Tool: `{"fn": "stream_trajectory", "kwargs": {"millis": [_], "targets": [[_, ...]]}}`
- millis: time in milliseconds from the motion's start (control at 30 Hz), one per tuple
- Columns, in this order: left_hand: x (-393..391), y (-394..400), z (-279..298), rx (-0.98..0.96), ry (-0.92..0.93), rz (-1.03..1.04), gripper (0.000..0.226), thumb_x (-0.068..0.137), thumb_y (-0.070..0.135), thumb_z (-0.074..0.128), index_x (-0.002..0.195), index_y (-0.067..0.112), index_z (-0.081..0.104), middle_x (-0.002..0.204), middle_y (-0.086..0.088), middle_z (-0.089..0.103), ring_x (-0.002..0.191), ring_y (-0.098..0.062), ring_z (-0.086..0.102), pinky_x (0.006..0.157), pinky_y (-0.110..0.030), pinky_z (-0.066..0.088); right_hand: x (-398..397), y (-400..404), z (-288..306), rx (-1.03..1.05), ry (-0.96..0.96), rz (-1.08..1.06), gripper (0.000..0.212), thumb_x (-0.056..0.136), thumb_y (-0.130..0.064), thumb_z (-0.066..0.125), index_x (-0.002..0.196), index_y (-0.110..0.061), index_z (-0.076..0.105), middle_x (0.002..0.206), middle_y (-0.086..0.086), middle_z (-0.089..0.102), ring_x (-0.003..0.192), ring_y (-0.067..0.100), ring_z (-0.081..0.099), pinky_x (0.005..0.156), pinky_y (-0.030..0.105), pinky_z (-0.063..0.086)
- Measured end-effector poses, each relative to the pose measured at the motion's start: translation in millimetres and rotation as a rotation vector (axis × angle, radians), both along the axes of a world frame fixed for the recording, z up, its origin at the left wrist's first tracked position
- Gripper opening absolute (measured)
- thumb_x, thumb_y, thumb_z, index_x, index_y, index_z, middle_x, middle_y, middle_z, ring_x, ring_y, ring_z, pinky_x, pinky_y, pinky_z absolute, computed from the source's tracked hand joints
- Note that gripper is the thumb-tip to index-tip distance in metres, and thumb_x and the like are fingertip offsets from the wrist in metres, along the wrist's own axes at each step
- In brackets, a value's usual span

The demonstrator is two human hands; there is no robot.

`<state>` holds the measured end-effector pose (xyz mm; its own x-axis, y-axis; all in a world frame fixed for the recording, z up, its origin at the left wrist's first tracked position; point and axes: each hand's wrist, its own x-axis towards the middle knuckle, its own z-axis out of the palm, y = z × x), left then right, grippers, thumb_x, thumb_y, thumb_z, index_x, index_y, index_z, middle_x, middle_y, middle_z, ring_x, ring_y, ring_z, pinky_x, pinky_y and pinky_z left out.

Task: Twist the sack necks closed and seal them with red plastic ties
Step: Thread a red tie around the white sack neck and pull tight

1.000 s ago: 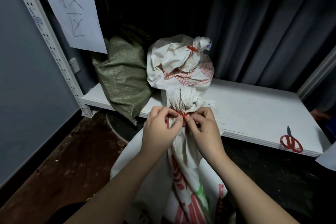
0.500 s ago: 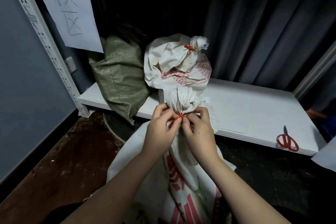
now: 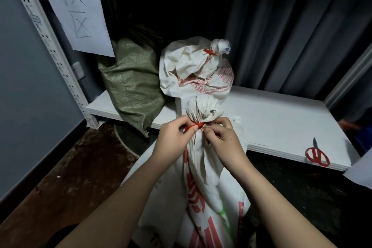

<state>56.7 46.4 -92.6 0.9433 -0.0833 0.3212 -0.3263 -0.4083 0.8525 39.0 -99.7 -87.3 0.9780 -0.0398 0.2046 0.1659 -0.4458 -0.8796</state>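
A white sack with red print (image 3: pixel 203 193) stands on the floor in front of me, its neck twisted into a bunch at the top. A red plastic tie (image 3: pixel 196 126) wraps that neck. My left hand (image 3: pixel 173 140) pinches the tie's free end, which sticks out to the left. My right hand (image 3: pixel 223 139) pinches the neck and tie from the right. Behind, on the shelf, a second white sack (image 3: pixel 193 74) sits with a red tie (image 3: pixel 209 52) around its neck.
A green woven sack (image 3: pixel 130 82) leans on the white shelf (image 3: pixel 281 123) at the left. Red-handled scissors (image 3: pixel 317 155) lie near the shelf's front right edge. A paper sign (image 3: pixel 74 10) hangs on the perforated upright. Grey curtains hang behind.
The tie's free end now sticks out further to the left between my left fingers. My hands have drawn slightly apart at the neck.
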Motion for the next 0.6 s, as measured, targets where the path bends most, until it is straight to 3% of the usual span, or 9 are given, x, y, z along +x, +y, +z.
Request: {"fn": "stream_trajectory", "kwargs": {"millis": [133, 233, 300, 367, 467, 600], "targets": [[3.6, 2.0, -2.2, -0.095, 0.037, 0.019, 0.017, 0.080, 0.024, 0.071, 0.067, 0.017, 0.061, 0.068, -0.011, 0.062, 0.062, -0.009, 0.050, 0.061, -0.029, 0.041, -3.4, -4.4, 5.5, 0.024, 0.026, 0.081, 0.042, 0.092, -0.007, 0.055, 0.051, -0.020, 0.056, 0.103, 0.004, 0.047, 0.096, -0.010, 0.047, 0.086, 0.001, 0.027], [2.9, 3.0, -0.4, -0.060, 0.034, 0.057, 0.017, 0.082, 0.021, 0.071, 0.069, 0.015, 0.062, 0.064, -0.006, 0.061, 0.059, -0.005, 0.050, 0.060, -0.025, 0.040, -5.8, -5.9, 8.9, -0.073, 0.027, 0.076, 0.031, 0.094, -0.017, 0.056, 0.065, -0.014, 0.068, 0.106, 0.000, 0.050, 0.102, -0.004, 0.050, 0.093, 0.012, 0.032], [-1.7, -0.8, 3.2, 0.043, -0.018, 0.092, 0.016, 0.084, 0.020, 0.069, 0.072, 0.013, 0.061, 0.059, 0.004, 0.056, 0.055, 0.000, 0.047, 0.056, -0.018, 0.036, -8.5, -4.5, 11.2, -0.351, -0.058, -0.045, 0.020, 0.093, -0.029, 0.055, 0.083, -0.017, 0.068, 0.103, -0.006, 0.055, 0.095, 0.006, 0.056, 0.082, 0.025, 0.043], [-5.3, -6.3, 4.6, 0.164, -0.120, 0.105, 0.012, 0.084, 0.020, 0.067, 0.076, 0.013, 0.061, 0.068, 0.008, 0.059, 0.063, -0.002, 0.053, 0.059, -0.019, 0.039, -14.2, 0.8, 14.3, -0.625, -0.157, -0.215, 0.020, 0.091, -0.039, 0.056, 0.089, -0.021, 0.063, 0.098, -0.005, 0.058, 0.085, 0.017, 0.060, 0.067, 0.032, 0.045], [-6.9, -10.1, 2.8, 0.231, -0.191, 0.089, 0.010, 0.084, 0.020, 0.062, 0.079, 0.012, 0.061, 0.078, 0.005, 0.062, 0.073, -0.013, 0.058, 0.067, -0.028, 0.043, -13.3, 5.7, 10.6, -0.726, -0.192, -0.276, 0.024, 0.090, -0.040, 0.056, 0.084, -0.018, 0.062, 0.094, 0.001, 0.057, 0.080, 0.024, 0.061, 0.057, 0.032, 0.042], [-9.0, -5.2, 4.1, 0.348, -0.296, 0.072, 0.024, 0.086, 0.033, 0.044, 0.082, 0.014, 0.057, 0.083, 0.005, 0.059, 0.075, -0.015, 0.058, 0.063, -0.032, 0.044, -11.2, 5.7, 7.7, -0.835, -0.363, -0.287, 0.030, 0.087, -0.039, 0.048, 0.071, -0.017, 0.061, 0.080, 0.002, 0.056, 0.067, 0.024, 0.058, 0.048, 0.028, 0.039]]}}
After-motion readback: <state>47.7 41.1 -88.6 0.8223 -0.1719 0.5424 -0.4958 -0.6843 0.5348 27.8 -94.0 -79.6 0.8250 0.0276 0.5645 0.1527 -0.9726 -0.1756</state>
